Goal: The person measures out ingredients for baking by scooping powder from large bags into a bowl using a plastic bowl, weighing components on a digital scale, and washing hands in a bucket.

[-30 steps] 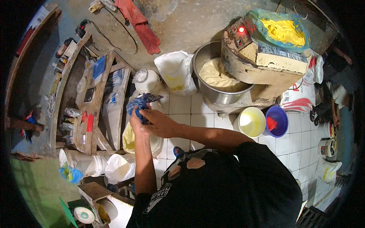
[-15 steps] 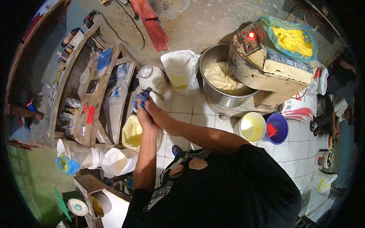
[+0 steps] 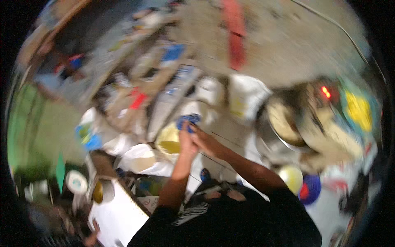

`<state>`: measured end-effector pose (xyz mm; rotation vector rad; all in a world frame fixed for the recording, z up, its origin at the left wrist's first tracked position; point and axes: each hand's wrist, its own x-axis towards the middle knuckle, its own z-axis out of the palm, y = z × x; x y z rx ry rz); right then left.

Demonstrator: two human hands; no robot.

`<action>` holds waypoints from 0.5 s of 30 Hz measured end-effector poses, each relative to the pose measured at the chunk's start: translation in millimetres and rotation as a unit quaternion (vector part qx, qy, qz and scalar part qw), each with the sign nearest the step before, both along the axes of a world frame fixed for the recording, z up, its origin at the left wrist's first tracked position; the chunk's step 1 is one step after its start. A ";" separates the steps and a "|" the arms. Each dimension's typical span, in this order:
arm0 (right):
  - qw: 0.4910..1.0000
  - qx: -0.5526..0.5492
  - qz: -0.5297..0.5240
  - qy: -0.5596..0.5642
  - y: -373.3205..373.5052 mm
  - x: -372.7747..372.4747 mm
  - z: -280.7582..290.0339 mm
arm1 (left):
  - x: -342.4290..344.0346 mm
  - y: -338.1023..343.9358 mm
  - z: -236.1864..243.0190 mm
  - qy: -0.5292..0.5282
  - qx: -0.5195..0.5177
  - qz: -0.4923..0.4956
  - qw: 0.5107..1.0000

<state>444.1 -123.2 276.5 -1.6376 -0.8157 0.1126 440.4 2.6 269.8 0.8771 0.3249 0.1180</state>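
Note:
A crumpled blue cloth (image 3: 188, 119) is bunched between my hands, which are pressed together at their fingers. My left hand (image 3: 186, 138) is closed on the cloth from below. From the right, my right hand (image 3: 201, 139) lies closed against it. Motion blur hides the single fingers. Just under the cloth stands an open sack with pale yellow contents (image 3: 170, 142), and a white bucket (image 3: 210, 90) is beyond it.
A mixer bowl with dough (image 3: 284, 121) stands right, near a yellow mass in a bag (image 3: 358, 111). Wooden shelves (image 3: 164, 82) line the left. A pale bucket (image 3: 291, 179) and purple bucket (image 3: 311, 189) sit lower right. Another person's hand (image 3: 94, 232) is beside the white tabletop (image 3: 117, 214).
My view has swung left, so the mixer and shelves sit farther right and lower, all blurred. Both hands stay on the cloth. Another person's hand now shows at the lower left.

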 end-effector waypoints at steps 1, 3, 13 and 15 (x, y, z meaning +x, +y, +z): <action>0.990 -0.007 0.063 0.128 4.0 -5.0 13.7 | -0.2 13.5 9.8 0.047 -0.076 0.045 0.995; 0.965 -0.110 -0.039 -0.237 -4.2 6.7 22.1 | 1.0 24.2 26.8 0.026 -0.039 0.104 0.993; 0.893 -0.185 -0.069 -0.404 104.0 44.2 13.8 | -12.0 60.5 5.2 0.115 0.247 0.165 0.948; 0.872 -0.217 -0.047 -0.437 126.6 46.8 17.6 | -20.5 101.4 37.2 0.133 0.113 0.097 0.980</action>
